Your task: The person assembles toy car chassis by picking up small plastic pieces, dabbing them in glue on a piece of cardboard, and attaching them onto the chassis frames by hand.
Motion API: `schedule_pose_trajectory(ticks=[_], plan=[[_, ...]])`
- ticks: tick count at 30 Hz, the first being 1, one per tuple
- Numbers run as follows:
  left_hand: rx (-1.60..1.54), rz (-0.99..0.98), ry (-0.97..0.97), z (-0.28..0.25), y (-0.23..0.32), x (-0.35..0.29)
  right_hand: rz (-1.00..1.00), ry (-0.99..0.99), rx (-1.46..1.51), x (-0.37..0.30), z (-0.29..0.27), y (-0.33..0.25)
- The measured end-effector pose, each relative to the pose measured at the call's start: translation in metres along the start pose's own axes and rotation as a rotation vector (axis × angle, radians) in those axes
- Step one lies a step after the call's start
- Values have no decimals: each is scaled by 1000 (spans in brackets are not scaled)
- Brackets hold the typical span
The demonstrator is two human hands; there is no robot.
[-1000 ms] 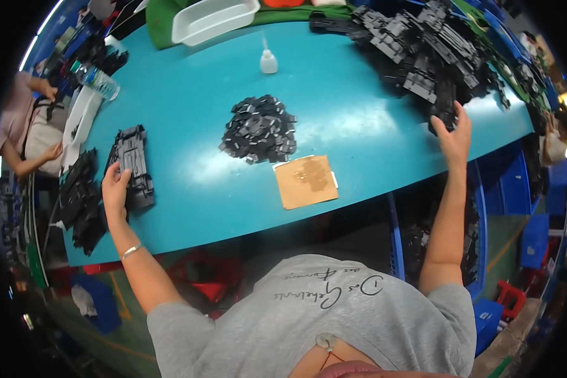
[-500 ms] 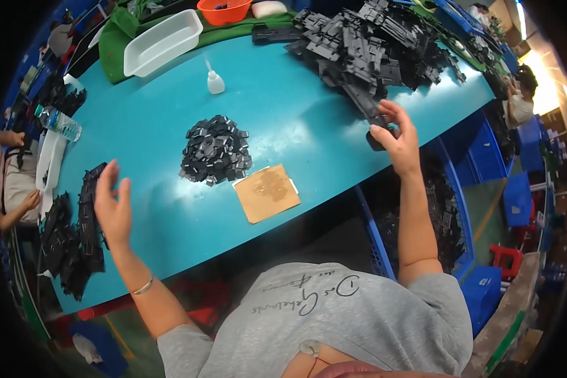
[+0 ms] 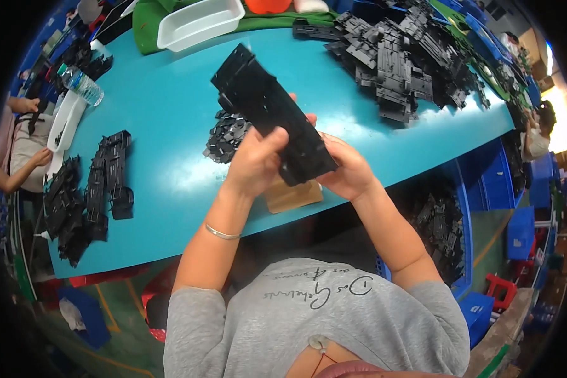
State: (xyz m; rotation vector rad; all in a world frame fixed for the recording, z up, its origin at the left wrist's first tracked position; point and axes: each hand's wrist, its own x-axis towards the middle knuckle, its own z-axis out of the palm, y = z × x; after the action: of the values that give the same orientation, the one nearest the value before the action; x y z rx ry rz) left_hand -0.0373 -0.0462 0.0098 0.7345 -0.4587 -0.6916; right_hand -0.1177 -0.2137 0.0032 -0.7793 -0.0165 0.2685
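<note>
A long black moulded plastic part [image 3: 274, 116] is held up over the table, tilted, its upper end toward the far left. My left hand [image 3: 258, 157] grips it from the left with the thumb laid across its face. Around its lower right end closes my right hand [image 3: 346, 165]; some of its fingers are hidden behind the part. Beneath and partly covered by it lie a pile of small black pieces [image 3: 223, 138] and a piece of brown cardboard [image 3: 296, 196].
Black plastic parts form a large heap [image 3: 390, 63] at the far right; more parts [image 3: 107, 176] lie at the left. A white tray [image 3: 198, 26] stands at the back. Near a co-worker's hand [image 3: 41, 157] are a water bottle [image 3: 82, 85] and a narrow white tray [image 3: 66, 123].
The black plastic part has come from the heap's near edge to the middle, lifted by my right hand. My left hand has moved over from the left parts and taken hold of it too.
</note>
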Motion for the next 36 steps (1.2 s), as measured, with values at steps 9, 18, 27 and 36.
schedule_pose_trajectory(ticks=[9,18,27,36], plan=[[-273,308,111,-70,66,-14,-97,271,-1409,75,-24,-12],[-390,256,15,-87,57,-14,-166,310,-1616,92,-20,-7],[-329,268,25,-91,55,-14,28,294,-1182,76,-20,-26],[-238,259,-12,-99,57,-16,-205,-41,-1628,21,10,-2]])
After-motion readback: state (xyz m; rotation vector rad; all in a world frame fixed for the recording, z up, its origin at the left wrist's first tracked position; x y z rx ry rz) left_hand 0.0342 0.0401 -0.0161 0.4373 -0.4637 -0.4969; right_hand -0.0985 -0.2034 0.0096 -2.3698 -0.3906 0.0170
